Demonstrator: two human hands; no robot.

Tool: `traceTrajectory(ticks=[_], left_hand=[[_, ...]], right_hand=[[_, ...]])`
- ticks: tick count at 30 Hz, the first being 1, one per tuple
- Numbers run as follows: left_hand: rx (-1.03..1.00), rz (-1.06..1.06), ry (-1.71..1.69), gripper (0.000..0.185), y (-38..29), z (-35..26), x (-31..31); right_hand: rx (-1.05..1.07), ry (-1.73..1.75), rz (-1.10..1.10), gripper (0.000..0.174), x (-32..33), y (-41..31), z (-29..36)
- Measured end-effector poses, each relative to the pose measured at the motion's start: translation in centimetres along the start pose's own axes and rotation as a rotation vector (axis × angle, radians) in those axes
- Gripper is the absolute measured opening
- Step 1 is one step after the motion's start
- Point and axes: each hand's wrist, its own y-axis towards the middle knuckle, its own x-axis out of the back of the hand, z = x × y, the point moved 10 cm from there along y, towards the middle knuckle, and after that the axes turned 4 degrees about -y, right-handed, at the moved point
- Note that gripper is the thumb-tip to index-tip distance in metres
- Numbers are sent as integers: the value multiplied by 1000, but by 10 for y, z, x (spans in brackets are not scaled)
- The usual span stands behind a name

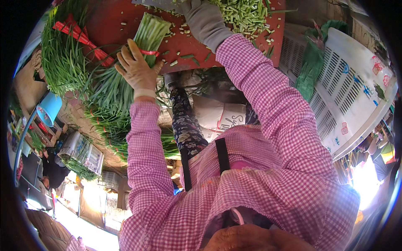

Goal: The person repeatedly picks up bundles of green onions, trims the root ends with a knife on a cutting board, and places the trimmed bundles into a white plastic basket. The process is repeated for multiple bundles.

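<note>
My left hand (138,64), in a tan glove, lies over a bundle of green leafy vegetable stalks (152,28), its fingers on one side and thumb on the other. Red tape binds the bundle beside the thumb, and the cut pale ends lie on a red board (188,59). At the top edge, my right hand (204,23), in a grey glove, holds a broad metal knife (157,3); its handle is hidden. Chopped green stalk pieces (243,15) are heaped right of this hand, with loose bits scattered over the board.
Long green leaves (62,56) with red tape (84,39) lie at the left. More tied bundles (110,131) are on the ground below. A large white plastic basket (342,88) with green netting (311,69) stands right. A blue bucket (50,108) is far left.
</note>
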Motion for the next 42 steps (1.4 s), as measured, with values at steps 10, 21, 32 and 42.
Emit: traceTrajectory(ticks=[10,21,32,42], left_hand=[[-56,-166,-49,130,12,18,-17],[-122,-227,-78,129,12,19,-26],[-96,-210,-133,126,11,21,-26],[-69,-186,-125,121,12,17,-19]], right_hand=[[-133,588,332,27,42,40,39],[29,386,757,33,-34,74,74],[271,247,201,19,17,60,76],[561,151,426,19,-8,54,112]])
